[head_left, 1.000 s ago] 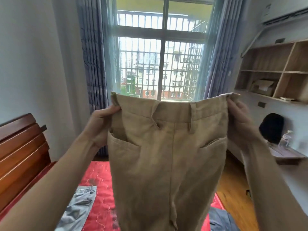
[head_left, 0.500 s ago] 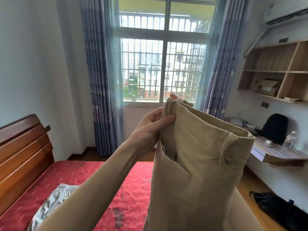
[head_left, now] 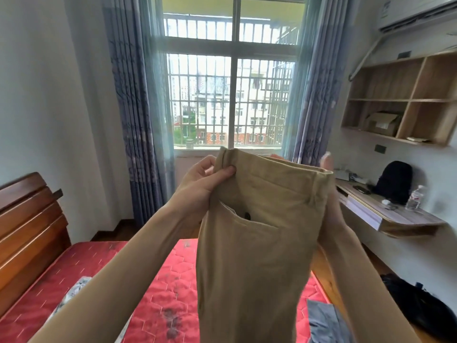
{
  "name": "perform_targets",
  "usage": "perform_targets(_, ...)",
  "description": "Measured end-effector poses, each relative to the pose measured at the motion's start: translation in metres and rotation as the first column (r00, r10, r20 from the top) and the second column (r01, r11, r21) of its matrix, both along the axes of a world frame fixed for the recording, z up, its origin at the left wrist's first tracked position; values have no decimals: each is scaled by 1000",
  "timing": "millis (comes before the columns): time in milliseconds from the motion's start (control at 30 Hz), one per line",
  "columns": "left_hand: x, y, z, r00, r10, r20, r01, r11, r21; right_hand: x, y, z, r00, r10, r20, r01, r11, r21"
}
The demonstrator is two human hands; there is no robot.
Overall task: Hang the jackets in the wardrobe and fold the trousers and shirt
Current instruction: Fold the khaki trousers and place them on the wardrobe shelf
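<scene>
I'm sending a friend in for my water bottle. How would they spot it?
Start at the wall-mounted desk on the right, under the wooden shelves. The clear plastic water bottle stands upright near its far end, just right of the black backpack; it is the only see-through item there.

The trousers (head_left: 254, 243) hide most of the right hand (head_left: 331, 194), its blurred fingertip perhaps a thumb.

Two forearms come in from about seven and five o'clock, both bare up to the frame edge; no sleeve, watch or ring shows on the left hand (head_left: 197, 186) or the right hand (head_left: 331, 194)
</scene>
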State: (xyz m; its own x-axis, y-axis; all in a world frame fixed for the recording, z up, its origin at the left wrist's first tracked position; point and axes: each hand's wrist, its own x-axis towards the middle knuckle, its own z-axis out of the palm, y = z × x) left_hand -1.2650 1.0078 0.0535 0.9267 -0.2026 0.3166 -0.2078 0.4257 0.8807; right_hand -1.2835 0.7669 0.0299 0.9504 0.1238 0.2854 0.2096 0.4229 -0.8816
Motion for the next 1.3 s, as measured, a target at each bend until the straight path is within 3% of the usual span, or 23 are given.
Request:
perform_targets(67,2,0,3,996,83,-23,-84,995,-61,-3,-6,9,984,36,176,-14,992,-123)
perform_targets(133,3,-1,4,992,120,-24,-122,987,-100,-3,-4,10,924,-150,352,276,899,-341)
perform_targets(200,1,-2,5,991,134,-12,-134,987,-91,0,5,9,812,-350,467,515,806,-290)
perform_targets(267,-2,1,6,994,109,-3,-109,993,-46,3,11,10,763,-434,479,578,790,-204)
perform_targets(367,-5,16,14,993,102,60,-110,981,160,8,9,20,779,-437,450,567,797,-208)
perform_targets(467,-7,31,25,948,206,241,-288,878,384,13,5,34,782,-355,512,543,792,-280)
perform_targets(567,-11,34,36,906,198,373,-374,787,491,20,-1,56,808,-226,544,483,784,-390)
perform_targets(767,-4,41,72,902,119,415,-380,677,631,38,-8,101,805,-127,579,473,725,-500)
perform_targets(833,-2,44,77,882,80,465,-413,607,679,38,-12,112,807,-38,589,461,665,-588)
perform_targets(933,1,44,76,836,31,548,-472,551,689,39,-18,129,860,128,494,395,447,-803)
perform_targets(1033,10,45,73,862,-56,504,-414,498,762,46,-16,132,882,250,400,330,279,-902)
perform_targets(1200,27,51,62,921,-239,307,-262,202,944,64,-1,106,891,349,290,189,295,-937)
perform_targets(1300,37,56,45,949,-238,208,-174,157,972,77,6,86,907,399,136,38,245,-969)
